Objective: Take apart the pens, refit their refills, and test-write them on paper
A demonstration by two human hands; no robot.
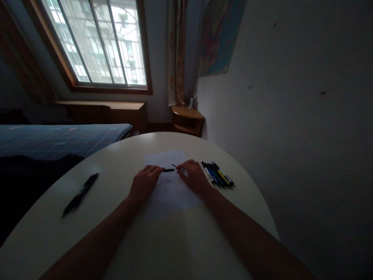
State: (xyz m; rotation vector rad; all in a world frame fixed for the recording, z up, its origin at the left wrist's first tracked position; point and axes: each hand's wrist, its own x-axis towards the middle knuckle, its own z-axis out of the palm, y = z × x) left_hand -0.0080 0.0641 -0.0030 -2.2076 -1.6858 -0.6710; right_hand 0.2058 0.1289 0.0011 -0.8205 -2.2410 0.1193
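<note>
Over a sheet of lined, written paper (171, 202), both my hands are close together. My left hand (145, 179) is closed, its fingertips pinching a short black pen piece (168, 170) that points right. Facing it, my right hand (192, 175) pinches a slim dark pen (174, 165), its thin end sticking out to the left. The two pieces lie nearly end to end; I cannot tell whether they touch. Right of my right hand, several pens (218, 175) with black, blue and yellow parts lie side by side.
A larger black pen (80, 194) rests on the left of the round white table (163, 138). Beyond the table are a bed with a blue plaid cover (64, 136), a low wooden desk (128, 105) and a corner shelf (188, 112). A wall (276, 136) borders the right side.
</note>
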